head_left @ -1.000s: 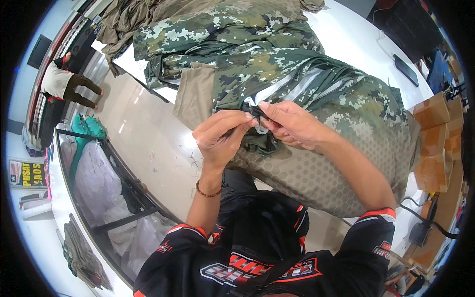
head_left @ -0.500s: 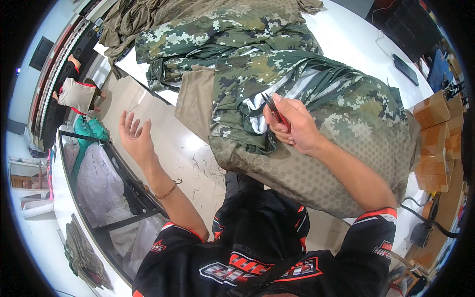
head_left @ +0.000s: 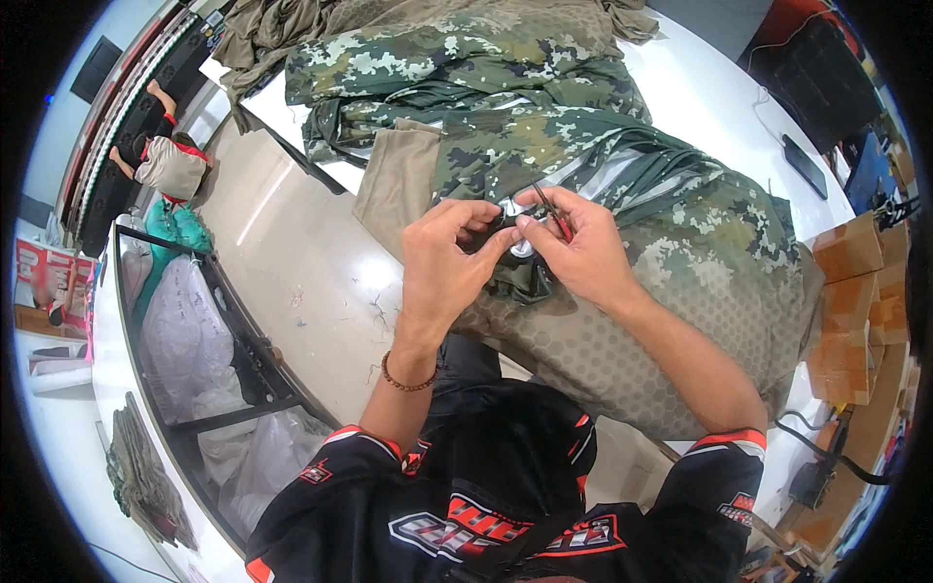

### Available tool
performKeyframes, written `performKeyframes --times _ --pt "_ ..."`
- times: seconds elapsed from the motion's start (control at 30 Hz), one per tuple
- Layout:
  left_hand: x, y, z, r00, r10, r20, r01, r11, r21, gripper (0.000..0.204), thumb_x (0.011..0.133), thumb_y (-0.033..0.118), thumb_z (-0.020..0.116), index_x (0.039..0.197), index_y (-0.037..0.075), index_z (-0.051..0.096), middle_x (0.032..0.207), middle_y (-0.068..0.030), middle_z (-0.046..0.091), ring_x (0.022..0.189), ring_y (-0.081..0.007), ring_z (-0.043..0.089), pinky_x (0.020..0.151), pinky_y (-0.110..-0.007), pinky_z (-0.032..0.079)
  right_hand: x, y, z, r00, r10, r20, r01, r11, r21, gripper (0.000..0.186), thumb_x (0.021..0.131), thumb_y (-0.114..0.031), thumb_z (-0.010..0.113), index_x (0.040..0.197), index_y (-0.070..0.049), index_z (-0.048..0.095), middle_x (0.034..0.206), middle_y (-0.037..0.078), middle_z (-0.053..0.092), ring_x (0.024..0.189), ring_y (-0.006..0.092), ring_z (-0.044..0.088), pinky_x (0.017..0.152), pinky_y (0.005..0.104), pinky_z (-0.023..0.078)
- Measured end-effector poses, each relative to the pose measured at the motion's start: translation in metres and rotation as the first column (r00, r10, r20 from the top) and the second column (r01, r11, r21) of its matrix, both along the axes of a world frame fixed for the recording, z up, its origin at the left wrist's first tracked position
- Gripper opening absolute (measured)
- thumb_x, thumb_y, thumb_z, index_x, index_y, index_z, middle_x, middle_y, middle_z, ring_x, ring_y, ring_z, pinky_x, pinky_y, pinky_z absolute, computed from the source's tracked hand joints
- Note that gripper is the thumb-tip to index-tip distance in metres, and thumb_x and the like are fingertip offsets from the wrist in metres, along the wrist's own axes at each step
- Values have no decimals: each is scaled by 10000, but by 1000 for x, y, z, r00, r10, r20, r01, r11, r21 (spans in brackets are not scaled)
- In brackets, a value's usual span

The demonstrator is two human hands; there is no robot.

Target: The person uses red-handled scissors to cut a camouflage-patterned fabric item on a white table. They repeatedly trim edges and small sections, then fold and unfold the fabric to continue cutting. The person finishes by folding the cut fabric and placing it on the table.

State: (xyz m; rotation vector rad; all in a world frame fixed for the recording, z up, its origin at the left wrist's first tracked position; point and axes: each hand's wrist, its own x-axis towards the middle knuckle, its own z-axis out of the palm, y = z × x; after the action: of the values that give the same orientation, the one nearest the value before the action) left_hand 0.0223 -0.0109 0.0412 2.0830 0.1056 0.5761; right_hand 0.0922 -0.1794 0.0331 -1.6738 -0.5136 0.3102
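Left hand (head_left: 442,257), returned from left to frame centre, pinches camouflage garment (head_left: 496,155); right hand (head_left: 588,248) pinches it too, holding red-handled snips (head_left: 564,228).

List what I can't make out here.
All in the head view:
Red-handled snips: grip mostly hidden by the right hand.
Left hand: whatever lies between its fingers is too small, partly covered by them.
Brown cloth pile: cut off by the top edge.
White bags: contents veiled by plastic.
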Motion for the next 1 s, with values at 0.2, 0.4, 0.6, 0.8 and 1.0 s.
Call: performKeyframes --times 0.2,0.4,0.6,0.8,1.0 --pt "1 3 -5 998 -47 -51 42 996 -83 134 840 59 805 935 -20 753 862 -79 735 735 -106 658 681 -241 512 -1 0 2 998 -46 41 49 997 -65 160 916 -81 650 1051 -6 693 646 -37 519 611 41 428 532 253 355" --pt "0 13 -21 984 -168 58 177 919 -353 105 867 48 791 943 -7 743 855 -25 727 704 -51 599 628 -216 470 -5 1 -1 999 -54 -2 54 994 97 142 976 -135 639 960 5 651 641 -54 494 600 26 408 524 235 338" --pt "-4 17 -23 967 -209 144 251 870 -424 95 895 38 768 960 -26 740 917 -41 737 783 -68 631 694 -216 505 0 -15 28 768 321 -555 -300 945 132 560 1092 -480 361 859 -35 609 580 -78 365 500 36 326 465 232 264" --pt "-6 18 -26 958 -225 178 283 838 -466 101 883 20 771 965 -31 744 968 -82 745 861 -111 668 761 -245 528 -3 -7 24 833 265 -486 -304 953 -2 511 1092 -452 397 829 -57 587 588 -81 350 507 37 317 464 239 244" --pt "-5 20 -21 957 -228 180 272 922 -275 82 836 7 790 908 -16 758 985 -99 758 855 -112 686 768 -252 543 -3 -1 17 882 261 -391 -276 961 20 477 1091 -425 434 799 -68 559 637 -80 380 519 40 301 466 247 243"
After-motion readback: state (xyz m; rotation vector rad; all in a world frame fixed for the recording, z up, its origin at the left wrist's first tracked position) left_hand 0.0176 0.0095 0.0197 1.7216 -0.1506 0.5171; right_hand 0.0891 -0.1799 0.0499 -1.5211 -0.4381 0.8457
